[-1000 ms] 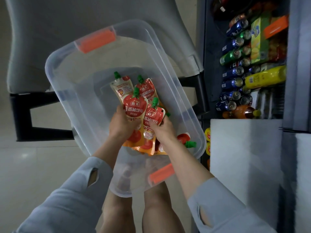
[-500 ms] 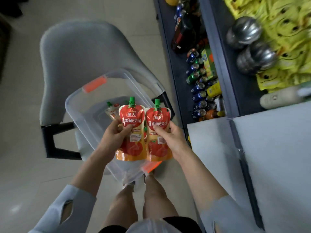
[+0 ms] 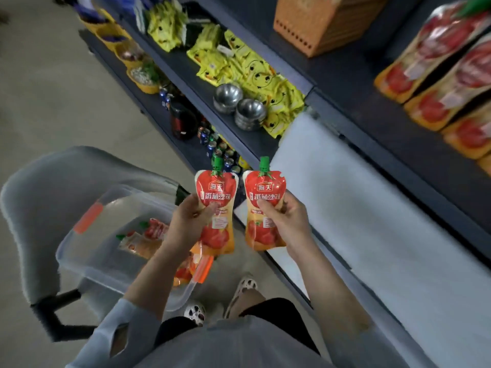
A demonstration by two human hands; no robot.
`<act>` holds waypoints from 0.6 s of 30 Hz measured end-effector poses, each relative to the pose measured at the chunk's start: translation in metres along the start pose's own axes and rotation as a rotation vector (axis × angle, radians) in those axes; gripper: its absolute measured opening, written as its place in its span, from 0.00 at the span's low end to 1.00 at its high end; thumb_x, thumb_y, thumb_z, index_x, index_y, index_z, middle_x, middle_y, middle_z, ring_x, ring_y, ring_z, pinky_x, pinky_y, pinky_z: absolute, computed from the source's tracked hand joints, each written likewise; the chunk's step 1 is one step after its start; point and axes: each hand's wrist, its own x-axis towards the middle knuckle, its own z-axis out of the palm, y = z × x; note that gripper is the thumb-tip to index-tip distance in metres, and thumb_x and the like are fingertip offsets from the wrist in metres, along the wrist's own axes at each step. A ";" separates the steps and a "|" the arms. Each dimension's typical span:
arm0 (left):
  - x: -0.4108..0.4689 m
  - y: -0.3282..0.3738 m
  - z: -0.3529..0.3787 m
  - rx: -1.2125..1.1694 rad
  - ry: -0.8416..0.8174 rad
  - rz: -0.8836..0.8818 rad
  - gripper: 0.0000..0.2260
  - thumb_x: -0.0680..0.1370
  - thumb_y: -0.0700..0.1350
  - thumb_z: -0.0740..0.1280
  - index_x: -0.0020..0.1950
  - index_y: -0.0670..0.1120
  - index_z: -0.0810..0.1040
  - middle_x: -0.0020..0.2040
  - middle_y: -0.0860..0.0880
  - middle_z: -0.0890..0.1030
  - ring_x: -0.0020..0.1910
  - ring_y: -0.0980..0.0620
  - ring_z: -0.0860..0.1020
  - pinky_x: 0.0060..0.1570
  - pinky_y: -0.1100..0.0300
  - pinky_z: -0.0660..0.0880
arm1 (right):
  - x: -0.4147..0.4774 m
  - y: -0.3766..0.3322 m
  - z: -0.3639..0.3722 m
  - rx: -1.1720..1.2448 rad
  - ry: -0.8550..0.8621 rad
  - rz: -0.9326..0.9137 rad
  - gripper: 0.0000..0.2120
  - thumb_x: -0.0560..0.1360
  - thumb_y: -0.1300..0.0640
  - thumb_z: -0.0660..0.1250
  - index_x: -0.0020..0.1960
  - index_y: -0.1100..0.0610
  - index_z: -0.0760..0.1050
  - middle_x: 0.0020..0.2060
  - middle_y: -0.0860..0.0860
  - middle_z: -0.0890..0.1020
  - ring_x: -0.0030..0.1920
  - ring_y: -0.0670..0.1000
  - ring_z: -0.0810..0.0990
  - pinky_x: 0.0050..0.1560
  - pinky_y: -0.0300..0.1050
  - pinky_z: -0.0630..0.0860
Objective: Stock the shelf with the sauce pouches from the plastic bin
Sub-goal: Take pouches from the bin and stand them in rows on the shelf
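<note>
I see plastic bin (image 3: pixel 66 249), spare pouches (image 3: pixel 155 231) inside. At bin's right edge: left hand (image 3: pixel 186 221), fingers clamped on upright left pouch (image 3: pixel 216 197). Further right: right hand (image 3: pixel 287 220), fingers clamped on right pouch (image 3: pixel 263 192). Shelf (image 3: pixel 358 83) well right of bin, stocked pouches (image 3: pixel 430 102) on it.

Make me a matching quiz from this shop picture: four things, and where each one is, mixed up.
Things:
1 plastic bin
2 steel bowls
3 orange box
4 held pouches

Places:
a beside the yellow packets
b one in the left hand, one in the right hand
c on the grey chair
d on the shelf with the stocked pouches

Pairs: 1-c, 2-a, 3-d, 4-b.
</note>
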 end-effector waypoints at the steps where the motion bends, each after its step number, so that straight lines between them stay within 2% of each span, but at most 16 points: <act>1: 0.000 0.008 0.011 0.026 -0.046 0.032 0.11 0.75 0.48 0.70 0.55 0.46 0.79 0.49 0.44 0.85 0.48 0.44 0.84 0.51 0.41 0.80 | -0.007 -0.004 -0.012 0.012 0.045 -0.017 0.12 0.73 0.54 0.76 0.56 0.52 0.80 0.48 0.47 0.87 0.48 0.46 0.86 0.51 0.47 0.81; 5: -0.001 0.043 0.060 0.072 -0.166 0.128 0.04 0.77 0.43 0.69 0.50 0.49 0.78 0.45 0.52 0.85 0.43 0.54 0.84 0.45 0.53 0.80 | -0.034 -0.021 -0.062 0.076 0.221 -0.068 0.12 0.73 0.52 0.75 0.55 0.49 0.80 0.48 0.44 0.86 0.49 0.44 0.85 0.50 0.44 0.80; 7: -0.003 0.059 0.086 0.098 -0.215 0.177 0.04 0.76 0.42 0.70 0.46 0.44 0.77 0.43 0.50 0.84 0.42 0.52 0.83 0.44 0.50 0.80 | -0.047 -0.029 -0.087 0.101 0.300 -0.092 0.14 0.73 0.51 0.75 0.57 0.48 0.80 0.50 0.43 0.86 0.50 0.44 0.85 0.52 0.44 0.80; 9: -0.006 0.076 0.111 0.128 -0.273 0.240 0.07 0.76 0.42 0.70 0.44 0.41 0.74 0.43 0.47 0.83 0.41 0.50 0.84 0.41 0.49 0.81 | -0.059 -0.037 -0.113 0.131 0.380 -0.114 0.13 0.73 0.51 0.75 0.57 0.48 0.80 0.49 0.42 0.86 0.49 0.42 0.85 0.50 0.41 0.80; 10: -0.009 0.084 0.125 0.137 -0.321 0.270 0.05 0.77 0.41 0.69 0.47 0.41 0.75 0.45 0.46 0.84 0.43 0.49 0.84 0.42 0.50 0.81 | -0.065 -0.041 -0.126 0.146 0.417 -0.128 0.12 0.73 0.52 0.75 0.55 0.47 0.79 0.48 0.41 0.86 0.47 0.40 0.84 0.48 0.39 0.79; 12: -0.016 0.099 0.155 0.130 -0.399 0.320 0.07 0.78 0.42 0.68 0.55 0.44 0.76 0.49 0.46 0.84 0.46 0.49 0.84 0.42 0.55 0.81 | -0.075 -0.047 -0.155 0.160 0.490 -0.155 0.10 0.73 0.53 0.75 0.54 0.46 0.80 0.48 0.41 0.86 0.48 0.41 0.84 0.47 0.39 0.78; 15: -0.032 0.120 0.202 0.067 -0.471 0.355 0.07 0.78 0.42 0.68 0.56 0.46 0.76 0.48 0.50 0.83 0.45 0.55 0.83 0.38 0.65 0.79 | -0.091 -0.057 -0.201 0.150 0.587 -0.194 0.11 0.73 0.53 0.75 0.55 0.47 0.81 0.49 0.44 0.86 0.51 0.45 0.85 0.52 0.45 0.80; 18: -0.044 0.137 0.248 0.046 -0.541 0.369 0.09 0.78 0.45 0.68 0.57 0.48 0.76 0.50 0.52 0.84 0.48 0.55 0.83 0.43 0.63 0.79 | -0.104 -0.071 -0.250 0.144 0.647 -0.241 0.12 0.74 0.54 0.75 0.56 0.49 0.81 0.49 0.45 0.87 0.50 0.46 0.85 0.53 0.48 0.80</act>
